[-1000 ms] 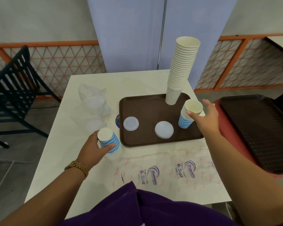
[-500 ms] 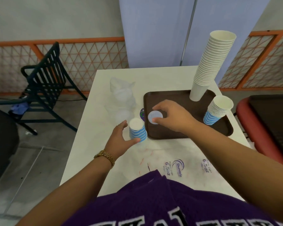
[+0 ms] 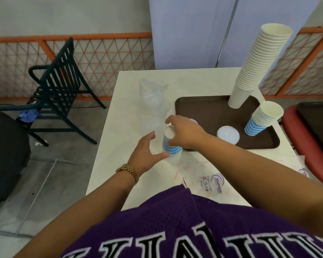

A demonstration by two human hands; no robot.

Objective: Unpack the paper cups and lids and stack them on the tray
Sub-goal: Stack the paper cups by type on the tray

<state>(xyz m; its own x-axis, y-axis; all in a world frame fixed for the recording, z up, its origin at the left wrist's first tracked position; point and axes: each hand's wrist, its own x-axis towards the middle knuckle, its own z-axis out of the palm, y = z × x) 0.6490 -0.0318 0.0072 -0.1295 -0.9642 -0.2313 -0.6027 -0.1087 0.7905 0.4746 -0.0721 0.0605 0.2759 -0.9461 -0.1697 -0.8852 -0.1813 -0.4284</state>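
a person's right hand (image 3: 185,134) grips a blue-striped cup stack (image 3: 171,144) standing on the white table (image 3: 131,90), just left of the brown tray (image 3: 203,107). the left hand (image 3: 145,155) rests beside it, fingers spread and relaxed, thumb touching its base. a tall white cup stack (image 3: 257,66), a short striped stack (image 3: 263,118) and a lid (image 3: 228,135) sit on the tray.

— What is seen behind the white table (image 3: 119,116)?
— A pale wall (image 3: 63,13) is fronted by an orange lattice fence (image 3: 101,58), and a bluish panel (image 3: 190,30) is set upright past the table's far edge.
— And on the left?
— A dark slatted chair (image 3: 58,84) is tilted on the grey concrete floor (image 3: 63,164).
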